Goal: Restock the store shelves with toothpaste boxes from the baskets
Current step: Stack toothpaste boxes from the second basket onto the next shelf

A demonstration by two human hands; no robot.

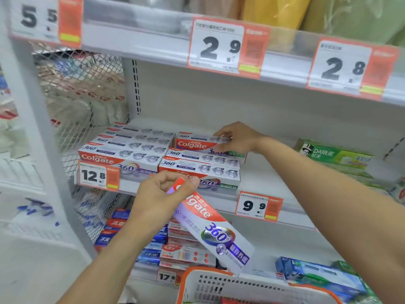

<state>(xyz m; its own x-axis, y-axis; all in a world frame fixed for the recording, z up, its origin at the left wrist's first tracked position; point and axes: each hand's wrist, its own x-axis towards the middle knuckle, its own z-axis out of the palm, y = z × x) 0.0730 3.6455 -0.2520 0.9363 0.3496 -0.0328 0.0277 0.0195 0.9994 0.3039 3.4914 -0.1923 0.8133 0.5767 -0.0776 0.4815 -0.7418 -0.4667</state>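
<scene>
My left hand (162,194) grips one end of a white and purple Colgate 360 toothpaste box (217,231), which slants down to the right above the basket (241,284). My right hand (236,137) reaches onto the middle shelf (263,172) and its fingers curl round the right end of the topmost Colgate box (192,142) on the right stack. Two stacks of the same boxes (129,145) fill the shelf's left part. The basket is white with an orange rim, at the bottom edge.
Green Darlie boxes (335,154) lie at the right of the middle shelf. Price tags 12.8 (96,175) and 9.9 (258,206) hang on its edge. The lower shelf holds red, blue and green toothpaste boxes (186,251). A wire mesh panel (87,95) closes the left side.
</scene>
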